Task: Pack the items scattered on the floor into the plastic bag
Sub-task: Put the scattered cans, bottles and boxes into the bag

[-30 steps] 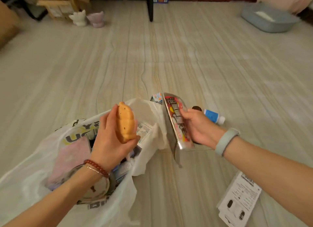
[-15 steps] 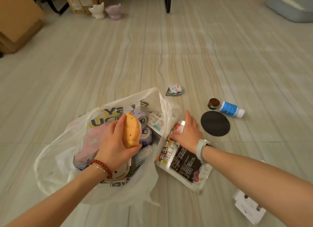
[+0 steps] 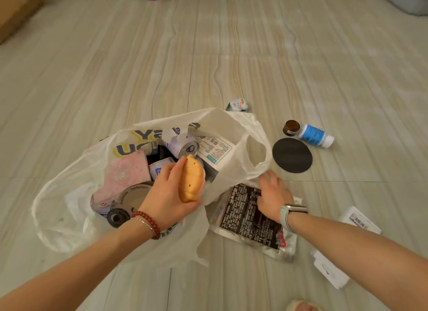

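Observation:
The white plastic bag (image 3: 58, 206) lies open on the floor, holding cans, a pink cloth (image 3: 129, 171), a white box (image 3: 215, 148) and a tape roll. My left hand (image 3: 166, 194) grips an orange bread-shaped toy (image 3: 191, 178) just above the bag's mouth. Flat on a silver and black foil packet (image 3: 245, 218) rests my right hand (image 3: 273, 194), fingers spread, touching the bag's right handle. The packet lies on the floor against the bag's right side.
On the floor to the right lie a black disc (image 3: 292, 155), a brown jar (image 3: 291, 127) and a blue-labelled bottle (image 3: 315, 135). A small colourful item (image 3: 237, 104) sits behind the bag. White card packages (image 3: 360, 220) (image 3: 331, 271) lie near my right forearm.
My right hand brought the foil packet down from the air and laid it on the floor beside the bag. My left hand lowered the orange toy towards the bag's mouth.

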Motion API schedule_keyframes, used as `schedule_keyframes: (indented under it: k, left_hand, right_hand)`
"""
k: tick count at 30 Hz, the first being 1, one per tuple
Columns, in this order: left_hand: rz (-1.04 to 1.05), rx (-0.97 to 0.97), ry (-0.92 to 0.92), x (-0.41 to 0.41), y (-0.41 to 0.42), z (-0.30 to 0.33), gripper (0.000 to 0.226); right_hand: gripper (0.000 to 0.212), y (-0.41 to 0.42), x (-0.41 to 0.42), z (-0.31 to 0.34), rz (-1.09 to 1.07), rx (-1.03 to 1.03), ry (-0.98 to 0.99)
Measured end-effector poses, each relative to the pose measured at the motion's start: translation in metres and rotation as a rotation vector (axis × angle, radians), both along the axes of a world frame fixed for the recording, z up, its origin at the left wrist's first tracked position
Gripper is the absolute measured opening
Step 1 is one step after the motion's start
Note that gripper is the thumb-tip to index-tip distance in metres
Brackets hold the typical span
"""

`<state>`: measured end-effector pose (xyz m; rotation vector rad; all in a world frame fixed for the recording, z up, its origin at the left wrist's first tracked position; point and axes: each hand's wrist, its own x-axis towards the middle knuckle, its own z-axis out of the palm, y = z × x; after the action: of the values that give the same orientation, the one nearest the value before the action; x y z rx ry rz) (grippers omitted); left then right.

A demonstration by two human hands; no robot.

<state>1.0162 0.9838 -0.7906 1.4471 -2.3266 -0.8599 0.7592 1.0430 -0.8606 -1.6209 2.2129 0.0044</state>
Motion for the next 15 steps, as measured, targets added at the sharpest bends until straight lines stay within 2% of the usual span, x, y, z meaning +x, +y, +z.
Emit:
schedule_keyframes:
  k: [2, 5, 9, 12, 15]
  left_hand:
    - [-0.008, 0.002, -0.002, -0.001, 0.001, -0.003, 0.1]
    - [-0.016, -0.001, -0.021, 0.001, 0.003, -0.005, 0.101]
    - [-0.016, -0.011, -0.054, 0.003, 0.003, -0.009, 0.101]
    - [-0.022, -0.012, -0.074, 0.001, 0.004, -0.011, 0.1]
    - [-0.014, -0.027, -0.064, -0.003, 0.005, -0.01, 0.099]
  right_hand:
    - [0.066, 0.001, -0.001, -0.002, 0.084, 0.081, -0.05]
    - [0.061, 0.018, -0.01, -0.013, 0.201, 0.287, 0.001]
    - [0.054, 0.04, -0.024, -0.014, 0.267, 0.248, 0.021]
    - [0.064, 0.043, -0.022, -0.012, 0.133, 0.212, 0.058]
    - [0.074, 0.038, -0.012, -0.014, -0.034, 0.279, 0.052]
